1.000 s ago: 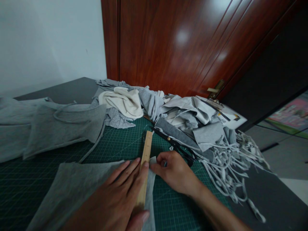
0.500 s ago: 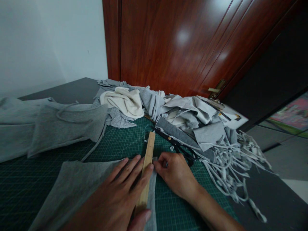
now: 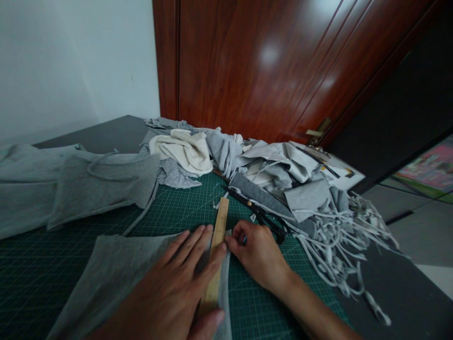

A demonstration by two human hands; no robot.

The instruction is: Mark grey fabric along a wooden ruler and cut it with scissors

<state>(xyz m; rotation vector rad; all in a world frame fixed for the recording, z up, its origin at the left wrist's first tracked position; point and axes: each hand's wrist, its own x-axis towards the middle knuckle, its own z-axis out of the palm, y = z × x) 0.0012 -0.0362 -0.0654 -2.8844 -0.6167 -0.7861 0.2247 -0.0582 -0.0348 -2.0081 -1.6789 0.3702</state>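
Head view: ruler (image 3: pixel 221 219), lower centre, could be skewing over cloth (image 3: pixel 118 267), lower left to lower centre, if left hand (image 3: pixel 173 288) is pressing unevenly; cloth could be puckering if right hand (image 3: pixel 260 255) is tugging. Left is lying flat, fingers spread, touching ruler and cloth, gripping neither. Right is curling its fingers at cloth's upper-right corner; cannot tell whether it's pinching.

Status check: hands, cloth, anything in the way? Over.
Left hand spread over wooden ruler and gray cloth. Right hand pinched at cloth's far right corner, grip unclear. Black scissors close beyond right hand, off the cloth.
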